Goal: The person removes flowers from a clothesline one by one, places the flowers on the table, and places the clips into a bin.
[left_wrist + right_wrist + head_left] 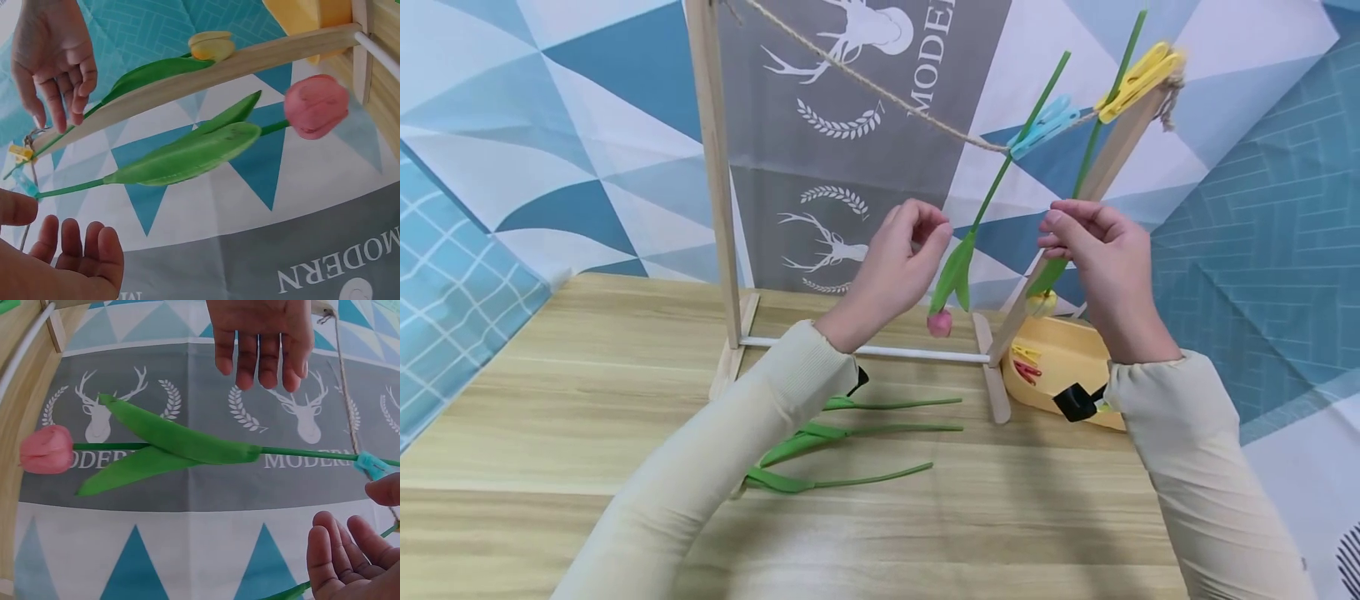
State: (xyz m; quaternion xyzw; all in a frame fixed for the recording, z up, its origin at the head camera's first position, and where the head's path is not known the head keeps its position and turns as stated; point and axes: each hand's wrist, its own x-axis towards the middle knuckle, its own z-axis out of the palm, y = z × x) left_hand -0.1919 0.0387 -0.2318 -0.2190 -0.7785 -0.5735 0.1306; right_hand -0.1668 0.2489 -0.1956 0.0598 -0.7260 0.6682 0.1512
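A pink tulip [940, 323] hangs head down from the rope [880, 90], its stem clipped by a blue clothespin [1043, 127]. Farther right, a yellow clothespin [1138, 82] clips the stem of a yellow tulip [211, 47], also upside down. My left hand [901, 262] hovers left of the pink tulip, fingers loosely bent around nothing. On the other side, my right hand [1105, 250] is by the yellow tulip's stem and covers part of it in the head view. The left wrist view shows that hand [55, 69] with relaxed fingers and nothing gripped.
Several green-stemmed flowers [880, 482] lie on the wooden table [550, 400], their heads behind my left sleeve. A yellow basin [1067, 333] with yellow and red clothespins [1027, 372] stands at right. Wooden posts [718, 183] and a white rod [917, 354] frame the rope.
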